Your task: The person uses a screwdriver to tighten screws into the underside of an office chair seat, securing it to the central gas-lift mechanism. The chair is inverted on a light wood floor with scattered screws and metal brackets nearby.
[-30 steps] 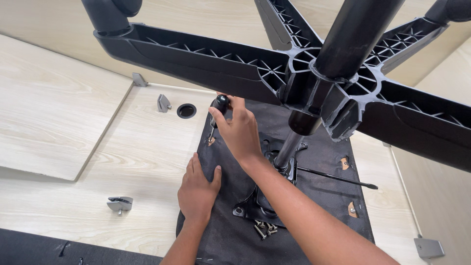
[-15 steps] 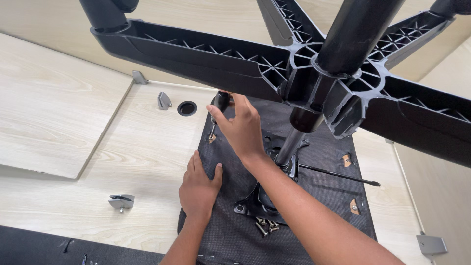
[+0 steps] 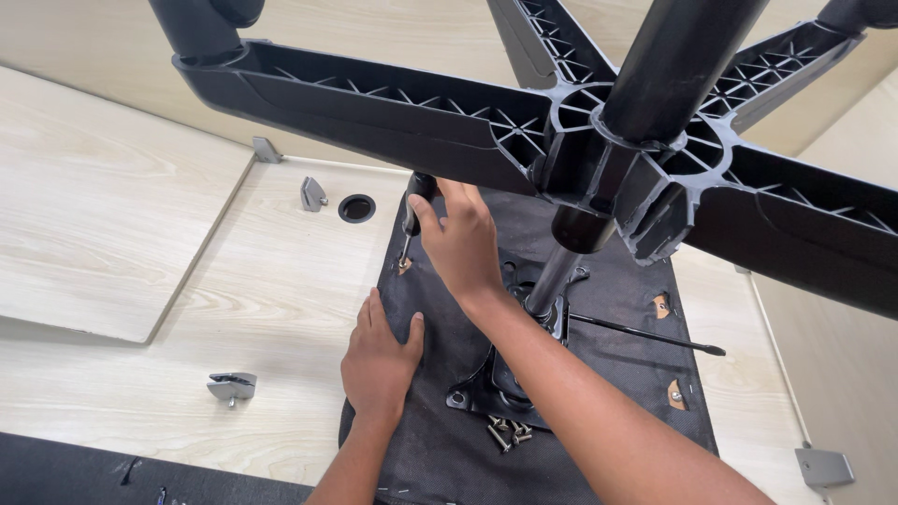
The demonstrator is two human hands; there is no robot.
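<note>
An upturned office chair lies on a light wood desk, its dark fabric seat underside (image 3: 440,449) facing up. The black five-arm base (image 3: 402,103) and gas column (image 3: 673,65) rise toward me. My right hand (image 3: 460,238) grips a black-handled screwdriver (image 3: 414,201) held upright, its tip at a hole near the seat's far left corner. My left hand (image 3: 379,360) lies flat on the fabric near the left edge, pressing it down. The black metal seat mechanism (image 3: 505,383) sits by my right forearm, with several loose screws (image 3: 505,432) beside it.
A thin black lever rod (image 3: 645,334) sticks out to the right of the mechanism. Metal brackets (image 3: 232,386) (image 3: 312,194) and a round cable hole (image 3: 356,208) are on the desk at left. Another grey bracket (image 3: 823,465) lies at the lower right.
My view has shifted slightly. Both hands stay in place, the right one keeping its hold on the screwdriver at the same corner hole.
</note>
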